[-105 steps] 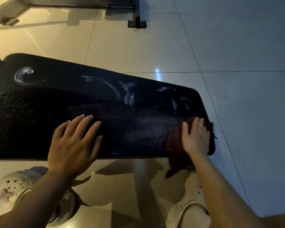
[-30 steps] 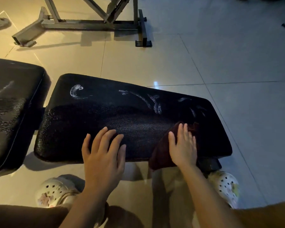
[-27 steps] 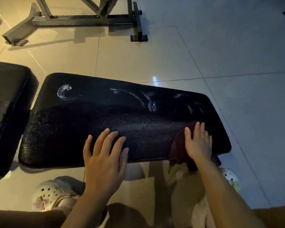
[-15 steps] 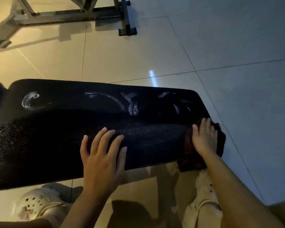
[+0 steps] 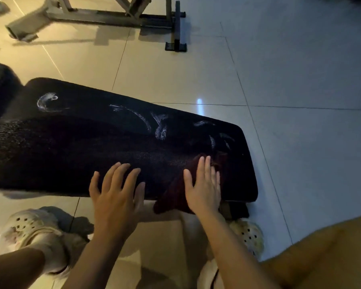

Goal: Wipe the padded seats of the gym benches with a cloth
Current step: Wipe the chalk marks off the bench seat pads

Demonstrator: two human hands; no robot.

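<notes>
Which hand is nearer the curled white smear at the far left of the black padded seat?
Left. The left hand lies flat on the black padded seat, nearer the curled white smear. The right hand presses the dark red cloth further right.

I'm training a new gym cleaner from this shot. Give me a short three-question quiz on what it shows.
1. True or false: the right hand presses flat on the cloth.
2. Which part of the bench pad shows whitish smears?
A. the far side
B. the near edge
C. under the left hand
3. Fill in: the cloth's lower part hangs over the pad's ____ edge.

Key
1. True: its fingers lie straight on the dark red cloth.
2. A: the smears run along the far side.
3. near: it drapes down toward the person's shoes.
</notes>
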